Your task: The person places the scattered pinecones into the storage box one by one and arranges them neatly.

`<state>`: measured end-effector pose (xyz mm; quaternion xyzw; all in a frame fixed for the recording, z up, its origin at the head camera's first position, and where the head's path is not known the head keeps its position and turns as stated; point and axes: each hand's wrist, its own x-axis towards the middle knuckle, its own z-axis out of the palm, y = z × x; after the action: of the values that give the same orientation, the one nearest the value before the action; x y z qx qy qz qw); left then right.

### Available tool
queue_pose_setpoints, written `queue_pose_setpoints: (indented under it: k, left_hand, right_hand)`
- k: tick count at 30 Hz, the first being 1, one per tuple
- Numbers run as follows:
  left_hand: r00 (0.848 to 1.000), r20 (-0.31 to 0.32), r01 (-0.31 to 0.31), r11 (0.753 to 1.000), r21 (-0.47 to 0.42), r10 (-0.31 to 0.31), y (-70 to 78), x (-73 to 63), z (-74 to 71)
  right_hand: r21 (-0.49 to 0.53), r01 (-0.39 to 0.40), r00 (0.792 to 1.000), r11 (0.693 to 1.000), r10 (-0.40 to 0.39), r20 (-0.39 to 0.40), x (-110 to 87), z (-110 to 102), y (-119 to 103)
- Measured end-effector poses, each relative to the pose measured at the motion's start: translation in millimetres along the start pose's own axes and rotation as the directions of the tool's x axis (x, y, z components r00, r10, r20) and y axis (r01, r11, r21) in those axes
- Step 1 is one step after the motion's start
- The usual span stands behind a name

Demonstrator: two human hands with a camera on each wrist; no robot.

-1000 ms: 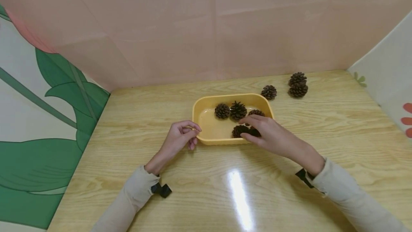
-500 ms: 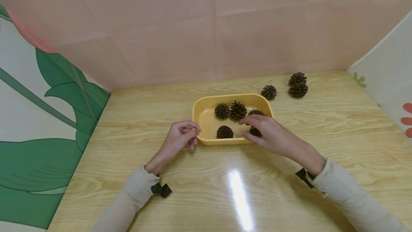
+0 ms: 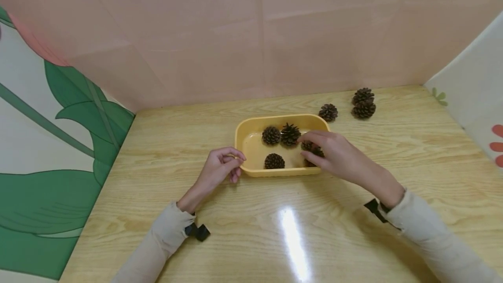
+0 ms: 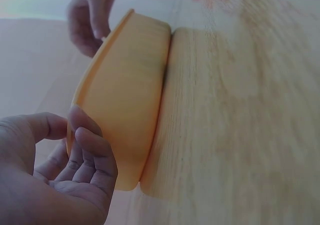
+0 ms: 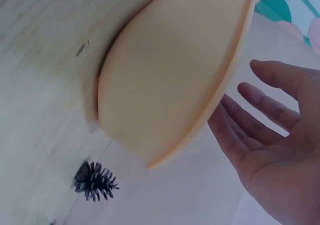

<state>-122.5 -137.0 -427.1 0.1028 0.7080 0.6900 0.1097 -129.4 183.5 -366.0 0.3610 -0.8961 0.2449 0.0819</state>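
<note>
A yellow plastic tub (image 3: 283, 172) sits on the wooden table with several brown pine cones inside. My left hand (image 3: 220, 167) pinches its left front corner; in the left wrist view the thumb and fingers of that hand (image 4: 65, 170) meet at the rim. Over the tub's right end is my right hand (image 3: 338, 156), fingers apart, as the right wrist view also shows of the hand (image 5: 280, 135). Beneath it, pine cones (image 3: 314, 159) are partly hidden. One pine cone (image 3: 274, 161) lies by the near wall, and two more (image 3: 271, 136) stand along the far side.
Behind the tub's right corner lies a loose pine cone (image 3: 328, 112). Two others (image 3: 363, 109) rest close together farther right. A pink-covered wall (image 3: 251, 38) rises behind the table (image 3: 243, 230), with patterned panels at both sides.
Along the near wall, one pine cone has shifted left, away from the right hand. The right hand has since moved slightly right. My left hand stays at the corner.
</note>
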Motion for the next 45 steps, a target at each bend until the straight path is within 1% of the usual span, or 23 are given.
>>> queue_pose_setpoints:
  k: [5,11,19,27,33,38,45]
  left_hand:
    - [1.0,-0.002,0.0,1.0,-0.003,0.0,-0.6,-0.5,0.5]
    - [1.0,0.002,-0.001,1.0,-0.004,0.001,-2.2,-0.1,0.8]
    - [1.0,0.003,0.0,1.0,-0.015,0.0,-3.6,0.4,2.0]
    - [1.0,-0.001,0.0,1.0,-0.019,0.0,-4.7,0.6,1.8]
    - [1.0,-0.003,0.001,1.0,-0.022,-0.001,-4.0,0.1,1.7]
    - [1.0,-0.006,0.0,1.0,-0.018,0.0,-1.8,-0.3,1.3]
    - [1.0,-0.009,0.001,1.0,-0.003,-0.002,-1.3,0.3,0.1]
  right_hand:
    - [-0.024,-0.016,1.0,1.0,0.016,-0.007,4.2,-7.9,4.5]
    - [-0.018,-0.033,0.998,0.999,0.032,-0.048,8.1,-18.8,13.8]
    - [-0.046,-0.113,0.992,0.992,0.11,-0.065,13.9,-28.3,29.7]
    - [-0.015,-0.145,0.987,0.989,0.143,-0.078,21.8,-28.9,48.3]
    - [-0.047,-0.154,0.984,0.987,0.148,-0.101,27.4,-27.5,59.7]
    - [-0.056,-0.178,0.979,0.983,0.171,-0.108,26.3,-27.0,68.5]
    - [-0.054,-0.197,0.972,0.979,0.187,-0.144,23.3,-24.1,80.8]
